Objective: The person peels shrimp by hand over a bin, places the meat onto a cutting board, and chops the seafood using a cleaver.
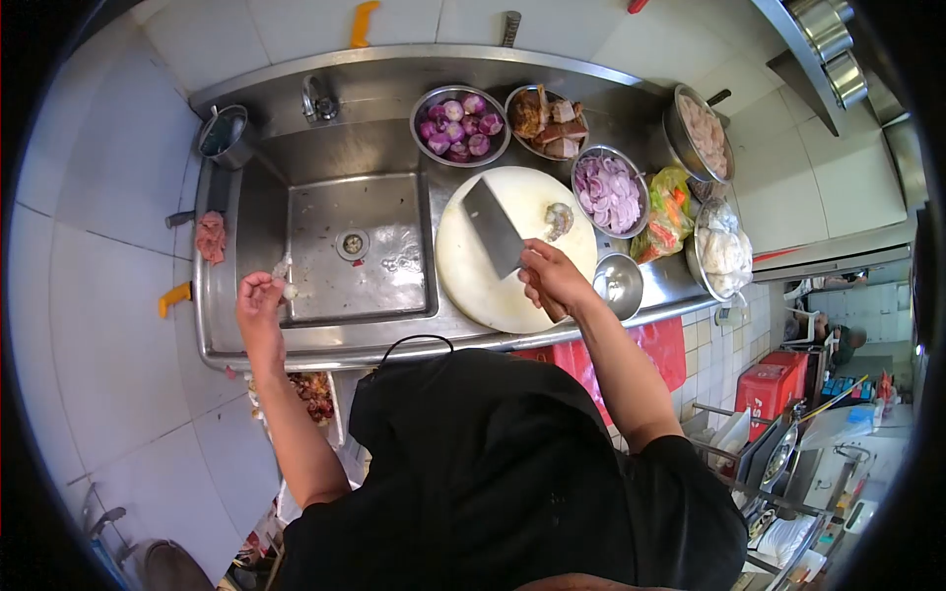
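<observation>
My right hand (554, 281) is wrapped round the handle of a cleaver (493, 227), its broad blade over the round white cutting board (473, 286). On the board, to the right of the blade, lies a small greyish, translucent lump (559, 220) that looks like shrimp. My left hand (260, 300) is raised at the left side of the sink (384, 286), fingers bent together. At its fingertips hangs a small pale, translucent piece (289, 290); its kind is hard to make out.
Behind the board stand bowls of peeled red onions (458, 128) and brown meat chunks (550, 123). To the right are sliced onions (608, 192), an empty metal bowl (619, 284), a bag of vegetables (667, 217) and a bowl with white plastic bags (722, 251). A faucet (318, 98) rises behind the sink.
</observation>
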### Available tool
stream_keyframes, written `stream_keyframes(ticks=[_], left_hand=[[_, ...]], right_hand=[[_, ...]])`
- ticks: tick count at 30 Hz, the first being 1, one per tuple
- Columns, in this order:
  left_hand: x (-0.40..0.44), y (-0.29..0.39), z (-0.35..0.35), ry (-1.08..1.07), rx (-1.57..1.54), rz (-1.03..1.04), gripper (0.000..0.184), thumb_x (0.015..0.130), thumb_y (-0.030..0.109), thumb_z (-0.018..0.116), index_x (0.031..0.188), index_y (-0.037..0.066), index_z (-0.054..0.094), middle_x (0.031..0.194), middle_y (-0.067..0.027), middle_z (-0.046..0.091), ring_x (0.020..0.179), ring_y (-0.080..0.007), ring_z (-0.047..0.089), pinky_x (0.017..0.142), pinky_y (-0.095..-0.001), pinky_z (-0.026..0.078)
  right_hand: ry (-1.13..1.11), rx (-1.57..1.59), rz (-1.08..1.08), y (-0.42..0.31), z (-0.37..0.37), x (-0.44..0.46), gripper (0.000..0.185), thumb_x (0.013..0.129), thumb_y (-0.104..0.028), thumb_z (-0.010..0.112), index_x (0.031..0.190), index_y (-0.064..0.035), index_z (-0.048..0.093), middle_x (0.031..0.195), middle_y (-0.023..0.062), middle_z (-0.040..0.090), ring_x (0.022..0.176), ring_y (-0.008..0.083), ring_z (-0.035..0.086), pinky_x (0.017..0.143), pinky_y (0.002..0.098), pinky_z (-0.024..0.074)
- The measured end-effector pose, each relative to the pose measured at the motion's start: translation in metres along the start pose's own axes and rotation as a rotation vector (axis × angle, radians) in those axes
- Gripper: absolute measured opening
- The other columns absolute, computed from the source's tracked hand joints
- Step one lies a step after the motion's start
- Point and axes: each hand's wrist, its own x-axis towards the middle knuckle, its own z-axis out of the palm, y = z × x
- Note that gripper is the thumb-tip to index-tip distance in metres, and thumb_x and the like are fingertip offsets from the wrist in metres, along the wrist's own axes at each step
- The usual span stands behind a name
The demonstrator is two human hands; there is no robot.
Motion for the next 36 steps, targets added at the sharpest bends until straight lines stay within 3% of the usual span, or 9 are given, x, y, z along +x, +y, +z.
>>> stream_keyframes(ticks=[4, 6, 12, 18, 22, 26, 29, 32, 36], left_hand=[[0.019, -0.009, 0.022, -0.083, 0.005, -0.009, 0.018, 0.095, 0.005, 0.074, 0.109, 0.008, 0.063, 0.094, 0.0022, 0.063, 0.089, -0.0074, 0.059, 0.078, -0.0250, 0.048], [0.024, -0.005, 0.050, -0.139, 0.008, -0.009, 0.018, 0.095, 0.005, 0.074, 0.109, 0.008, 0.063, 0.094, 0.0020, 0.063, 0.089, -0.0073, 0.059, 0.078, -0.0249, 0.048], [0.024, 0.008, 0.095, -0.323, -0.002, 0.066, 0.021, 0.093, 0.003, 0.076, 0.109, 0.005, 0.063, 0.094, 0.0016, 0.062, 0.089, -0.0066, 0.059, 0.080, -0.0228, 0.049], [0.020, -0.023, 0.081, -0.283, 0.048, 0.026, 0.022, 0.093, 0.002, 0.076, 0.110, 0.004, 0.063, 0.097, 0.0001, 0.063, 0.087, -0.0077, 0.059, 0.078, -0.0227, 0.050], [-0.012, -0.038, 0.164, -0.674, 0.100, -0.037, 0.024, 0.093, 0.001, 0.075, 0.113, 0.006, 0.064, 0.097, -0.0003, 0.065, 0.091, -0.0106, 0.063, 0.081, -0.0258, 0.054], [-0.055, -0.094, 0.268, -1.057, 0.439, -0.006, 0.021, 0.089, 0.006, 0.079, 0.105, 0.003, 0.067, 0.098, -0.0041, 0.068, 0.087, -0.0124, 0.065, 0.077, -0.0277, 0.054], [-0.077, -0.115, 0.307, -1.123, 0.738, 0.173, 0.017, 0.088, 0.012, 0.076, 0.099, 0.002, 0.067, 0.101, -0.0160, 0.069, 0.090, -0.0281, 0.070, 0.083, -0.0388, 0.057], [-0.087, -0.126, 0.306, -1.115, 0.909, 0.430, 0.022, 0.085, 0.013, 0.076, 0.104, 0.002, 0.072, 0.103, -0.0170, 0.070, 0.090, -0.0306, 0.069, 0.083, -0.0394, 0.056], [-0.095, -0.119, 0.303, -1.149, 0.841, 0.401, 0.026, 0.086, 0.012, 0.073, 0.110, 0.001, 0.073, 0.107, -0.0197, 0.069, 0.100, -0.0370, 0.069, 0.090, -0.0441, 0.056]], right_hand=[[0.177, -0.573, -0.279, 0.001, 0.018, 0.014, 0.035, 0.108, -0.025, 0.054, 0.141, -0.0140, 0.056, 0.085, 0.0078, 0.067, 0.062, 0.0213, 0.065, 0.057, 0.0356, 0.0556], [0.299, -1.288, -0.883, 0.004, 0.039, 0.042, 0.041, 0.105, -0.023, 0.057, 0.145, -0.0158, 0.057, 0.097, 0.0140, 0.073, 0.076, 0.0302, 0.073, 0.068, 0.0419, 0.0601], [0.174, -1.748, -0.476, 0.001, 0.043, 0.053, 0.049, 0.101, -0.021, 0.056, 0.150, -0.0218, 0.056, 0.110, 0.0189, 0.072, 0.090, 0.0366, 0.075, 0.076, 0.0505, 0.0605], [0.335, -1.411, -0.503, 0.035, -0.043, -0.073, 0.051, 0.097, -0.023, 0.064, 0.147, -0.0180, 0.057, 0.091, 0.0236, 0.073, 0.084, 0.0403, 0.074, 0.075, 0.0525, 0.0587], [0.592, -0.857, -0.362, 0.053, -0.034, -0.112, 0.033, 0.102, -0.021, 0.060, 0.131, -0.0069, 0.056, 0.086, 0.0304, 0.070, 0.081, 0.0490, 0.070, 0.072, 0.0583, 0.0522], [0.741, -0.914, -0.461, 0.107, -0.025, -0.100, 0.022, 0.101, -0.015, 0.057, 0.118, -0.0025, 0.050, 0.079, 0.0314, 0.066, 0.078, 0.0544, 0.065, 0.068, 0.0644, 0.0480], [0.750, -0.976, -0.334, 0.119, -0.004, -0.100, 0.023, 0.099, -0.013, 0.057, 0.116, 0.0015, 0.050, 0.076, 0.0285, 0.068, 0.074, 0.0495, 0.068, 0.066, 0.0625, 0.0516], [0.714, -1.001, -0.276, 0.108, 0.010, -0.107, 0.028, 0.098, -0.011, 0.054, 0.121, 0.0040, 0.050, 0.079, 0.0283, 0.069, 0.077, 0.0481, 0.069, 0.069, 0.0610, 0.0530], [0.558, -1.054, -0.072, 0.086, 0.016, -0.103, 0.036, 0.096, -0.009, 0.051, 0.128, 0.0068, 0.048, 0.091, 0.0279, 0.072, 0.089, 0.0458, 0.071, 0.077, 0.0569, 0.0552]])
